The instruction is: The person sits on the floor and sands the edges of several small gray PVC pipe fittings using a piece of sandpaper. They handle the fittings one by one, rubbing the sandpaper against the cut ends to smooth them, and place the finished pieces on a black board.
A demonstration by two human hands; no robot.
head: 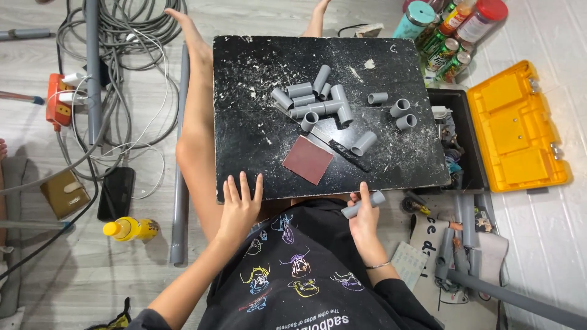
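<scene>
A square black board [257,153], scratched and strewn with pale shavings, rests across the person's lap. On it lies a cluster of short grey pipe offcuts [315,98], cylindrical and hollow, some joined in a tee form; three further single pieces sit apart to the right. A reddish-brown square of sandpaper [307,159] lies flat near the board's near edge, beside a dark, narrow file [348,154]. To the right stands an open toolbox with a yellow lid [516,131]; bottles and cans are crowded behind it. Left of the board: tangled grey cables [122,36], a long grey pipe [180,201], a black phone [116,193] and a yellow bottle [131,229]. More pipe lengths lie at lower right.

The left hand [238,205] lies flat, fingers spread, on the board's near edge, holding nothing. The right hand [365,217] is closed around a short grey pipe piece [367,205], held just off the board's near edge, its end protruding to the right past the fingers.
</scene>
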